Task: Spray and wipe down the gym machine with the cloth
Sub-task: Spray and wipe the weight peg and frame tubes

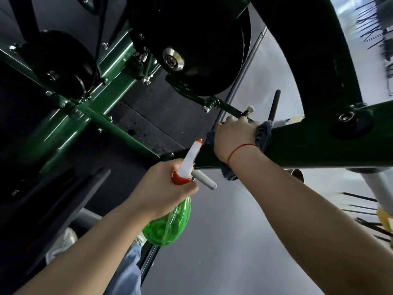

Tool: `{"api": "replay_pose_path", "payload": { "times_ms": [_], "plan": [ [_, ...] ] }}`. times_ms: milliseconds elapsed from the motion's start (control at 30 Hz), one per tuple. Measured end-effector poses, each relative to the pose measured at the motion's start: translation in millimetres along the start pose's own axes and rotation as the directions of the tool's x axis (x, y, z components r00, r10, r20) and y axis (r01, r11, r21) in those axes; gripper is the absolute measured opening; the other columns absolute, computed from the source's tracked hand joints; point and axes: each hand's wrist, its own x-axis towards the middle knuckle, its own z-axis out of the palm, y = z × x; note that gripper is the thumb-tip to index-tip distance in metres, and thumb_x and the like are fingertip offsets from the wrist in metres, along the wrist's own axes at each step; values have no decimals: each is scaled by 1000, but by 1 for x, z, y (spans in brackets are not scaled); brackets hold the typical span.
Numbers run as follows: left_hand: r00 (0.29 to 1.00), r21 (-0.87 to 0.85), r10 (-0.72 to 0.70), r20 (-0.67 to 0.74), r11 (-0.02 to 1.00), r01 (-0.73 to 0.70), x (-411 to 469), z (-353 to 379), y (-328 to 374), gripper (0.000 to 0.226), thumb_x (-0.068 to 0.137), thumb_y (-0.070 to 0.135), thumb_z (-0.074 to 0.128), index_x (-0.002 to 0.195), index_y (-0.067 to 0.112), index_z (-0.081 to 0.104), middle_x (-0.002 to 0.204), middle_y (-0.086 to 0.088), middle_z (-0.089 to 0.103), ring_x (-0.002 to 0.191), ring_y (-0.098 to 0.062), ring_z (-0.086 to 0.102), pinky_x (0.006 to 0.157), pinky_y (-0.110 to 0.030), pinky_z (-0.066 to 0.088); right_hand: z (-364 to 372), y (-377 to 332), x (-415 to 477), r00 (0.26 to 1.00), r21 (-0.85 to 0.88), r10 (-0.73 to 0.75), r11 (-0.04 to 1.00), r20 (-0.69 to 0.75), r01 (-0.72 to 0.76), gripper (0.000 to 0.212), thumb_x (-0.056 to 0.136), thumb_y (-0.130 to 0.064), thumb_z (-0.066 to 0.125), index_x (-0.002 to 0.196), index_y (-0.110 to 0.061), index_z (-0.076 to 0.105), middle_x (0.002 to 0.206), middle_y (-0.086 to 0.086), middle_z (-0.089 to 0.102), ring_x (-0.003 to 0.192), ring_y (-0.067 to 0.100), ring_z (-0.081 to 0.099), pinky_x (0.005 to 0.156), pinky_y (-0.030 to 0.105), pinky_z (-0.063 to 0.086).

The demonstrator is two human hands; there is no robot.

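Gym machine of dark green painted steel tubing (308,145) fills the upper half of the view, its thick beam running from the centre out to 3 o'clock and thinner bars crossing toward 9 o'clock. A large black round disc with a shiny metal hub (202,50) hangs at 12 o'clock. Pale grey floor (223,241) spreads from 5 o'clock, and a dark speckled rubber mat (144,116) lies under the frame. The right hand (234,136), just past centre toward 3 o'clock, has its grip curled over the beam, pressing a dark blue-grey cloth (263,133) against the steel. The left hand (168,186), at 7 o'clock, has its grip wrapped round the neck of a translucent green plastic spray bottle with a white and red nozzle (170,222). A thin red string (240,149) circles the right wrist.
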Motion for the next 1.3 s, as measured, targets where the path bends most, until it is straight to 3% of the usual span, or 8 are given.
{"api": "replay_pose_path", "payload": {
  "times_ms": [267,433,567,667,800,1000,1133,1300],
  "plan": [
    [995,93,9,-100,996,1,-8,-25,-42,28,82,14,69,106,-1,62,54,7,37,48,-5,32,51,-23,31,46,-73,32,971,-49,-223,973,84,228,44,88,-39,59,128,-22,59,124,9,48,121,37,45,102,56,35],
    [997,106,-27,-69,994,34,-12,-32,-48,21,83,17,69,101,8,65,52,6,37,47,-8,31,52,-29,32,21,-50,11,971,176,-218,964,103,198,30,87,-41,62,110,-22,62,97,0,51,108,27,53,97,49,39],
    [997,97,-47,-53,994,52,-5,-30,-47,25,74,30,66,96,18,66,53,7,40,48,-10,33,56,-35,36,12,-21,8,998,145,-66,987,0,65,32,87,-39,61,117,-29,63,110,2,56,113,27,51,96,47,36],
    [996,119,-48,-69,991,56,1,-27,-48,26,76,29,67,97,14,65,53,7,41,49,-9,34,58,-35,38,21,-36,29,999,70,5,998,40,-8,37,87,-39,60,120,-23,62,115,7,53,116,33,49,99,51,35],
    [989,145,-22,-144,989,43,8,-31,-60,26,83,20,68,104,6,63,55,6,41,51,-9,37,56,-27,38,47,-78,88,984,62,16,998,179,-28,46,91,-42,57,129,-16,57,121,10,53,117,35,50,103,53,37],
    [978,124,-19,-210,991,45,21,-38,-85,27,83,17,70,107,6,63,55,8,41,49,-7,37,49,-19,34,83,-143,138,965,13,-96,995,243,95,35,96,-27,52,127,-14,62,132,12,58,124,36,50,101,53,36],
    [961,125,0,-277,991,37,23,-36,-95,29,83,17,71,106,2,63,57,4,40,50,-11,35,51,-25,32,107,-168,134,959,-103,-237,962,157,254,27,96,-26,48,110,-18,69,117,9,66,109,33,59,95,46,41],
    [964,129,12,-267,991,23,2,-28,-79,29,83,15,71,105,-1,63,55,4,36,47,-11,31,46,-23,29,102,-153,102,907,23,-415,910,67,414,27,79,-42,70,77,-18,58,81,2,60,85,28,60,93,44,44]
  ]
}}
